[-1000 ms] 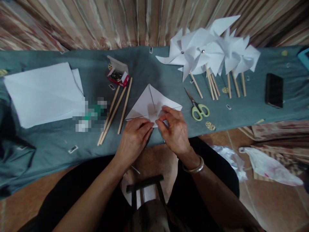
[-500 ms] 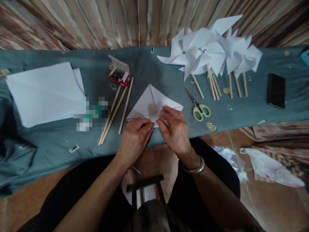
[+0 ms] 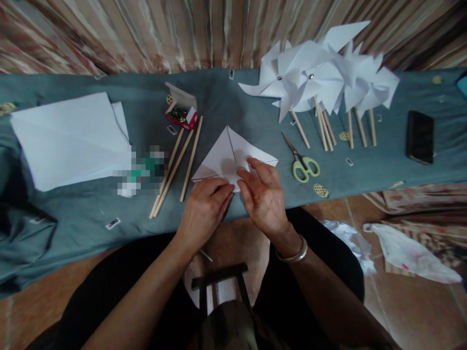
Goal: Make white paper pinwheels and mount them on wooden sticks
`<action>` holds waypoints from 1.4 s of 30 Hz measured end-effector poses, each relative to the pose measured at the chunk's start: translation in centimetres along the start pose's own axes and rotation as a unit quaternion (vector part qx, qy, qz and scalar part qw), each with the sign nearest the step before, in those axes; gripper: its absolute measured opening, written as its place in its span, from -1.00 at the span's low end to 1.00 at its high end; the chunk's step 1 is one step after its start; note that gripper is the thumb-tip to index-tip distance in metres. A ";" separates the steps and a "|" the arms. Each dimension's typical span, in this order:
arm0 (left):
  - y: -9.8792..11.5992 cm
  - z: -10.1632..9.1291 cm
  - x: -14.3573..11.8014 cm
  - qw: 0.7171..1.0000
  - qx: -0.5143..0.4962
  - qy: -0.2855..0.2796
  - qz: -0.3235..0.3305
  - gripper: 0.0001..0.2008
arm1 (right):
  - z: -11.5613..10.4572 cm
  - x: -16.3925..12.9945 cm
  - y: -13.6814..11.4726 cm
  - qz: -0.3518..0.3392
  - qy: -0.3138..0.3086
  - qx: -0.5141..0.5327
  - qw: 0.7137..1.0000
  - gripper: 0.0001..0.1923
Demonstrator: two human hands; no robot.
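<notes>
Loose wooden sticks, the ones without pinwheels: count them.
3. All three loose wooden sticks lie side by side on the cloth, slanting from the pin box toward the table edge, left of the folded paper. More may be hidden under the paper stack.

Home craft corner, not a workshop. Long low bench under a teal cloth (image 3: 226, 97), its far edge against a striped satin curtain (image 3: 146, 34). Tiled floor (image 3: 401, 301) with a plastic bag (image 3: 404, 253) lying on it. At the far right of the bench, finished paper pinwheels (image 3: 317, 78); at the left end, a stack of white paper (image 3: 69, 138); wooden sticks (image 3: 175, 165), scissors (image 3: 302, 163) and a pin box (image 3: 181, 113) between.
</notes>
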State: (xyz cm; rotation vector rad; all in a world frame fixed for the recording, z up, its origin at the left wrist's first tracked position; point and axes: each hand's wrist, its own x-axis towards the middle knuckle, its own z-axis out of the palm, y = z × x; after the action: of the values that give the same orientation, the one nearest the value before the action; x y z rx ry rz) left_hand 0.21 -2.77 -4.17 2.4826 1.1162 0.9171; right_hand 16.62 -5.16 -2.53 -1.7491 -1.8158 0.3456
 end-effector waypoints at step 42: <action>0.0 -0.8 0.5 1.000 0.000 -0.025 0.009 -0.83 | -2.6 2.9 3.8 0.011 0.029 -0.064 0.997 -0.59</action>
State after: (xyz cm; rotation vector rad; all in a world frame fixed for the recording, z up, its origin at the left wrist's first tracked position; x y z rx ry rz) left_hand -0.07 -2.41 -3.30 2.5060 1.0802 0.8536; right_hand 21.34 -2.46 -1.98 -1.8475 -1.8141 0.1894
